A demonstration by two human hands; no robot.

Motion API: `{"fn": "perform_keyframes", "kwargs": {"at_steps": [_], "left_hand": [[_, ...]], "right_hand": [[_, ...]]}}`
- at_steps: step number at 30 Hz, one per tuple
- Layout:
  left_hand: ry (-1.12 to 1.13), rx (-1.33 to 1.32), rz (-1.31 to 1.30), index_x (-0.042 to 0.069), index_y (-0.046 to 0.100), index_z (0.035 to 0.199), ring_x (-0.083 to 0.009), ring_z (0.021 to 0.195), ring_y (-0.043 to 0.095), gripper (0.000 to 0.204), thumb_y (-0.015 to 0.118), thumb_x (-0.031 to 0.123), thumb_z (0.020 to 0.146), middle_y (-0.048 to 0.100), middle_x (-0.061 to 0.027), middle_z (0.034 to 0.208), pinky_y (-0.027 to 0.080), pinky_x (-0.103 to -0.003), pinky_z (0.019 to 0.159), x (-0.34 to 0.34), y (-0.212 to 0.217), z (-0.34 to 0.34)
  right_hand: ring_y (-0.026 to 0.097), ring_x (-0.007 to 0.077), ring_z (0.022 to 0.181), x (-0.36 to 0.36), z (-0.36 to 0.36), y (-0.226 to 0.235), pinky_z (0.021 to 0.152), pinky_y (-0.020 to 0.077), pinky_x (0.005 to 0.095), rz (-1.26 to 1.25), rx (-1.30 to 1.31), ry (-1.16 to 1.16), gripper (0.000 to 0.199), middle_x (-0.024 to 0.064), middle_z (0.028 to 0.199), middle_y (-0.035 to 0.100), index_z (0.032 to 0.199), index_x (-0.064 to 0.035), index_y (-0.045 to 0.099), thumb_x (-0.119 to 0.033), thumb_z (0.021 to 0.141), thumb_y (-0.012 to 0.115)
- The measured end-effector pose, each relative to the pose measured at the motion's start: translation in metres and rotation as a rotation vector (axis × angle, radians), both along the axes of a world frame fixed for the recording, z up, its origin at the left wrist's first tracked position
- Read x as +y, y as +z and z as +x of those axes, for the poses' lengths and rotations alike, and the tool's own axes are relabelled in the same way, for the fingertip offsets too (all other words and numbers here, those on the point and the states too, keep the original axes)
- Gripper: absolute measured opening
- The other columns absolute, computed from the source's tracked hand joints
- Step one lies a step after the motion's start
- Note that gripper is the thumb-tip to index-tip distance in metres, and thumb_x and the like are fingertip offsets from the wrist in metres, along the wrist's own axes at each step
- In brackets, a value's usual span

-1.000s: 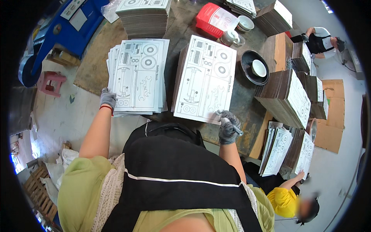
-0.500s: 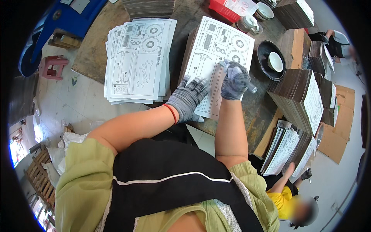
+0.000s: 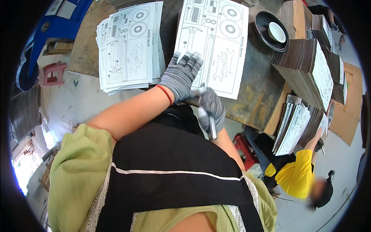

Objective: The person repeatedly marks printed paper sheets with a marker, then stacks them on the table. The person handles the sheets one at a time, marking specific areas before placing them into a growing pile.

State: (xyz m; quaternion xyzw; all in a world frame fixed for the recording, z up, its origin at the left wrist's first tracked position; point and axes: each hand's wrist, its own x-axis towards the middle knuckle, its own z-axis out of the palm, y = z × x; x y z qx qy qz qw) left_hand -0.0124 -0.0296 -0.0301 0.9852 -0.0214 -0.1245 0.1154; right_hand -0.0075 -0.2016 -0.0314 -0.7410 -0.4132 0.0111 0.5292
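Observation:
A white sheet printed with line drawings of tools [image 3: 228, 46] lies on top of a stack on the table. My left hand [image 3: 181, 75], in a grey striped glove, rests on its left edge with fingers stretched out. Close beside that wrist, my right hand [image 3: 212, 108], gloved alike, is closed around a slim silver metal tool [image 3: 212, 129]. One end of the tool sticks out of the fist towards me; its exact kind does not show. The right fist is at the sheet's near edge. To the left lies a loose pile of similar printed sheets [image 3: 131, 58].
A white bowl [image 3: 276, 32] sits in a dark round pan [image 3: 262, 23] right of the sheet. Tall stacks of brown board [image 3: 297, 65] stand farther right, where a person in yellow [image 3: 295, 172] works. A pink stool [image 3: 52, 74] is on the floor at left.
My right hand has moved with the tool from the middle of the sheet down to its near edge, beside my left wrist. My left hand stays on the sheet. The view has shifted.

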Motion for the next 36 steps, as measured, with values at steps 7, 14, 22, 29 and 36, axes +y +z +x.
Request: {"fn": "perform_keyframes", "kwargs": {"at_steps": [7, 14, 22, 29, 36], "left_hand": [[0.339, -0.23, -0.392, -0.001, 0.034, 0.132, -0.0323, 0.121, 0.042, 0.094, 0.082, 0.036, 0.06, 0.044, -0.0219, 0.127, 0.032, -0.038, 0.105, 0.019, 0.015, 0.002], [0.844, 0.269, -0.982, -0.005, 0.053, 0.112, -0.0151, 0.077, 0.06, 0.041, 0.069, 0.014, 0.079, 0.064, -0.0127, 0.094, 0.049, -0.027, 0.072, 0.069, -0.022, 0.0], [0.776, 0.127, -0.922, -0.003, 0.058, 0.104, -0.017, 0.082, 0.059, 0.025, 0.06, 0.014, 0.085, 0.064, -0.0101, 0.092, 0.046, -0.026, 0.077, 0.097, -0.04, -0.025], [1.045, -0.41, -1.751, 0.002, 0.046, 0.117, -0.0187, 0.1, 0.054, 0.036, 0.045, -0.013, 0.083, 0.053, -0.0101, 0.111, 0.048, -0.027, 0.09, 0.19, -0.089, -0.09], [1.101, -0.05, -0.45, -0.002, 0.043, 0.127, -0.027, 0.107, 0.053, 0.058, 0.063, 0.014, 0.075, 0.054, -0.0182, 0.12, 0.043, -0.033, 0.092, 0.266, -0.133, -0.159]], "right_hand": [[0.06, 0.0256, 0.075, -0.015, 0.007, 0.025, 0.072, 0.0478, 0.0323, -0.043, 0.429, -0.21, 0.016, 0.0131, 0.083, 0.062, 0.078, -0.0012, 0.061, -0.016, 0.074, 0.056], [0.059, 0.0225, 0.077, -0.053, 0.026, 0.02, 0.082, 0.0453, 0.0352, 0.294, 0.471, -0.237, 0.017, 0.0099, 0.078, 0.063, 0.074, 0.0013, 0.061, -0.015, 0.076, 0.057], [0.057, 0.02, 0.068, -0.038, 0.031, 0.016, 0.076, 0.0478, 0.0371, 0.283, 0.458, -0.321, 0.018, 0.0092, 0.069, 0.059, 0.069, 0.0013, 0.058, -0.012, 0.079, 0.054], [0.058, 0.0211, 0.068, -0.04, 0.04, 0.015, 0.076, 0.0478, 0.0375, 0.197, 0.436, -0.335, 0.017, 0.0098, 0.068, 0.059, 0.068, 0.0027, 0.058, -0.009, 0.077, 0.05], [0.057, 0.0204, 0.068, -0.037, 0.057, 0.008, 0.076, 0.0477, 0.0365, 0.245, 0.495, -0.266, 0.022, 0.0095, 0.07, 0.06, 0.076, 0.0027, 0.061, -0.018, 0.081, 0.055]]}}
